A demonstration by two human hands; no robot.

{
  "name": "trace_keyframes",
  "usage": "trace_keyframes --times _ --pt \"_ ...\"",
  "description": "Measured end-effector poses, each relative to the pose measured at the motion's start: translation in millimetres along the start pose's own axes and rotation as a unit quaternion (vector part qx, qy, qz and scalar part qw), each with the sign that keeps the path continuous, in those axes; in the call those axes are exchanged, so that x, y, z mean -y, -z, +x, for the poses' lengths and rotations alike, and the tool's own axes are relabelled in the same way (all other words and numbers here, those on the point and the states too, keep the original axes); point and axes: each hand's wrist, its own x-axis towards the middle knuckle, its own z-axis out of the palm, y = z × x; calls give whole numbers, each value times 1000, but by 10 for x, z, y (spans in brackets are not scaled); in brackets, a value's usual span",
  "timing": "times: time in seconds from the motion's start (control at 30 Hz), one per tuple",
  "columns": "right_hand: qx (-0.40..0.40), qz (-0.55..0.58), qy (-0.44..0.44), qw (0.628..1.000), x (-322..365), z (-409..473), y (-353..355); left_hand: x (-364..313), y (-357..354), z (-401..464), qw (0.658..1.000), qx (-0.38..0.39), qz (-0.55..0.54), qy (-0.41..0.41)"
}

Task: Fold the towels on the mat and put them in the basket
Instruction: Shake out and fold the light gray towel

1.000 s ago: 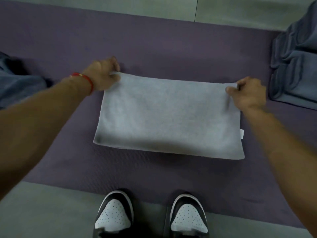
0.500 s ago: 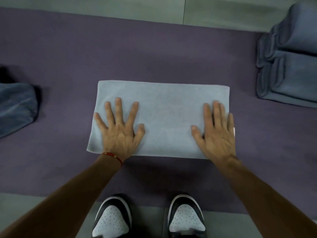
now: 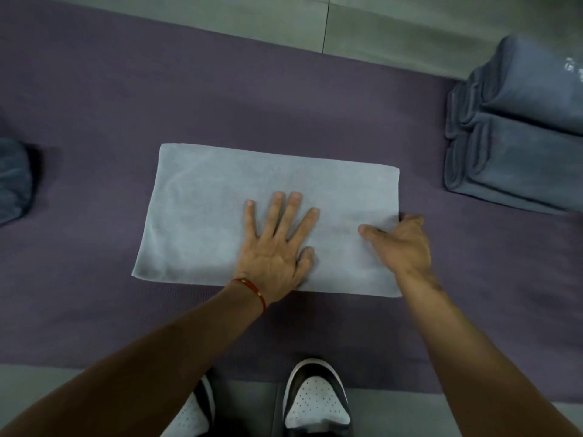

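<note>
Nearest the camera, two black-and-white sneakers [image 3: 317, 400] stand on the grey floor [image 3: 47, 392] at the near edge of the purple mat [image 3: 220, 99]. Both bare forearms reach forward and down from the lower corners. The left wrist carries a red string bracelet [image 3: 252, 290], and the left hand [image 3: 277, 247] lies palm-down on the middle of the light grey towel [image 3: 205, 216], fingers spread wide and flat, thumb tucked against the cloth near its front edge. The right hand [image 3: 400, 244] sits at the towel's right edge, wrist bent, thumb stretched out on top of the fabric and the fingers curled over the side; whether this grip actually pinches the edge cannot be told, since the fingertips are hidden. The towel lies flat as a folded rectangle in the centre of the mat. Farther off to the right, a stack of folded blue-grey towels [image 3: 520, 127] rests at the mat's edge. At the far left edge lies a dark blue cloth bundle [image 3: 12, 181].
</note>
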Motion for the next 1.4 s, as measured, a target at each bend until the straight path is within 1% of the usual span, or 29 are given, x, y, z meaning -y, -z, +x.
trace_keyframes --times 0.1,0.13,0.17,0.2,0.27,0.33,0.37,0.4,0.47,0.53,0.6,0.63,0.7,0.73,0.77,0.83,0.87,0.9,0.93,1.0,1.07,1.13,1.17,1.23,1.33,1.4 --pt "80 71 -17 994 44 37 104 28 -5 -4 1000 24 3 -3" --pt "103 70 -7 992 70 14 126 28 7 4 1000 27 -1 -3" --pt "118 47 18 992 108 -26 155 31 33 9 999 30 -14 1" --pt "123 -1 58 991 133 -55 198 34 80 11 998 34 -45 6" --pt "126 -89 135 979 189 -134 326 50 206 -21 991 32 -130 4" --pt "141 -99 164 971 268 -218 458 45 365 -93 971 14 -238 -6" --pt "151 -79 169 971 313 -263 509 37 461 -133 953 11 -302 -1" --pt "169 -39 178 969 364 -322 533 30 571 -179 928 18 -371 23" --pt "218 70 192 954 513 -468 503 34 819 -249 863 29 -494 103" --pt "268 143 195 932 764 -658 368 81 1056 -321 785 23 -596 168" --pt "277 156 217 923 1013 -801 114 204 1248 -434 719 -9 -665 203" --pt "268 148 234 923 1148 -863 -27 294 1331 -489 699 -21 -680 221" --pt "245 97 281 923 1408 -986 -293 498 1400 -632 670 -41 -692 267" --pt "237 71 304 920 1523 -1049 -418 601 1397 -712 666 -52 -683 294" --pt "246 65 315 914 1630 -1109 -545 710 1360 -786 674 -65 -661 323" --pt "313 88 306 895 1786 -1221 -773 888 1235 -907 679 -81 -625 376" --pt "346 86 296 886 1845 -1255 -885 977 1154 -952 668 -90 -621 401" --pt "356 67 294 884 1862 -1259 -971 1042 1060 -983 665 -92 -610 421" --pt "341 41 310 886 1861 -1226 -1058 1109 960 -1008 678 -93 -582 438" --pt "245 -1 386 889 1805 -1082 -1143 1208 805 -1026 727 -83 -503 460" --pt "126 -48 466 874 1762 -905 -1166 1300 674 -1035 750 -83 -463 466" --pt "39 -110 509 853 1758 -700 -1162 1339 592 -1048 772 -94 -437 451" --pt "18 -145 518 843 1771 -590 -1178 1348 568 -1065 784 -100 -422 444" --pt "4 -209 519 829 1763 -394 -1229 1343 536 -1089 801 -110 -402 430" --pt "12 -282 504 816 1649 -247 -1393 1363 473 -1109 827 -138 -364 407" --pt "18 -295 498 815 1565 -233 -1459 1375 416 -1078 836 -136 -337 412"
